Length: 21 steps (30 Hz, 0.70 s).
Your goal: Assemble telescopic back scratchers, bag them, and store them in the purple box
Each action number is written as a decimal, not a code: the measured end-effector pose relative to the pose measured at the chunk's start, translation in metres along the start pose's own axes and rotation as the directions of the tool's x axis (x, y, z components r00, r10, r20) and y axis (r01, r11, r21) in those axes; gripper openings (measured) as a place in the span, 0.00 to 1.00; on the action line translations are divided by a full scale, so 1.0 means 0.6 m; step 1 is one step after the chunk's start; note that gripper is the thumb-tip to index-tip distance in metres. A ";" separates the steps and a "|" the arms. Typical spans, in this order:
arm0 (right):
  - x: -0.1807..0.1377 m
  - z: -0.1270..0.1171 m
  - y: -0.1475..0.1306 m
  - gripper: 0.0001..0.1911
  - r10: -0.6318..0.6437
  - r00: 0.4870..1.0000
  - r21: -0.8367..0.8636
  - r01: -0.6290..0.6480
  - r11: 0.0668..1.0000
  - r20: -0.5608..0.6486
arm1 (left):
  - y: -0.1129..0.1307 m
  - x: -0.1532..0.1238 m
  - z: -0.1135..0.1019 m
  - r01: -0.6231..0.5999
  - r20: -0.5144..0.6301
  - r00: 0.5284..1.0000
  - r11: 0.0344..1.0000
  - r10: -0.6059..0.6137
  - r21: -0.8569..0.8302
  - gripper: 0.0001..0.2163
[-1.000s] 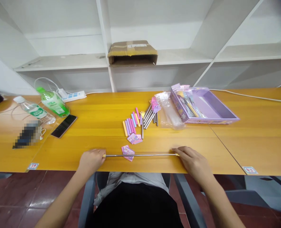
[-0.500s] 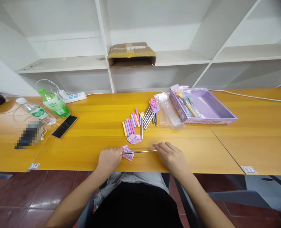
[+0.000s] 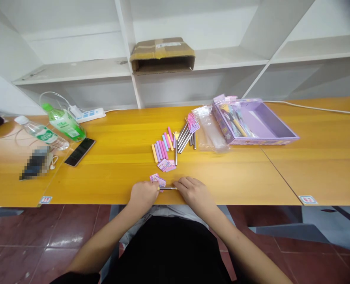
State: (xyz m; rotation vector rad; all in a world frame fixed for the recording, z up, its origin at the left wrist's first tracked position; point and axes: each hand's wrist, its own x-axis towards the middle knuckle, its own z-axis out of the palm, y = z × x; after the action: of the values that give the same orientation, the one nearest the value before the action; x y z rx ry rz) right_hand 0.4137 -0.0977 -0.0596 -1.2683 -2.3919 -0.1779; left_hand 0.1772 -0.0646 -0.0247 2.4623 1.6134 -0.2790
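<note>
Between my two hands a metal telescopic rod (image 3: pixel 166 188) lies level above the table's front edge, apparently a back scratcher like those on the pile. My left hand (image 3: pixel 144 196) is closed around its left end, where a bit of yellow shows. My right hand (image 3: pixel 195 194) grips the other end, its tip hidden by the fingers. Printed pink cards (image 3: pixel 158 179) lie just behind the rod, with more cards (image 3: pixel 166 165) farther back. Beyond them are several coloured handle tubes (image 3: pixel 160 151) and a pile of back scratchers (image 3: pixel 187 136) with pink and purple hand-shaped heads.
A purple box (image 3: pixel 269 126) holding wrapped items stands at the right, beside clear plastic bags (image 3: pixel 212 134). Leftward are a phone (image 3: pixel 80 152), a green bottle (image 3: pixel 64 123), a water bottle (image 3: pixel 44 135) and a power strip (image 3: pixel 90 114). A cardboard box (image 3: pixel 163 53) sits on the shelf.
My right hand has moved left toward my left hand, and the rod's exposed length between them is much shorter. The view has tipped slightly.
</note>
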 end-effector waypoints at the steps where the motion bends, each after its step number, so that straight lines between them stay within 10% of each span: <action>1: -0.001 -0.002 0.000 0.08 0.000 1.000 0.002 0.000 1.000 -0.001 | -0.002 -0.001 0.003 0.005 -0.003 1.000 1.000 -0.005 0.000 0.14; 21: -0.039 -0.027 0.038 0.15 -0.033 0.998 0.031 0.034 0.999 -0.058 | -0.036 -0.013 0.001 -0.009 -0.098 0.995 1.000 0.011 0.015 0.21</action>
State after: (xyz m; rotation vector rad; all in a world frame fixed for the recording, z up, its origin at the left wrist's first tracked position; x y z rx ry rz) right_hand 0.4489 -0.1074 -0.0572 -1.1935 -2.3592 -0.1828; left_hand 0.1544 -0.0629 -0.0243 2.5310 1.6415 -0.1712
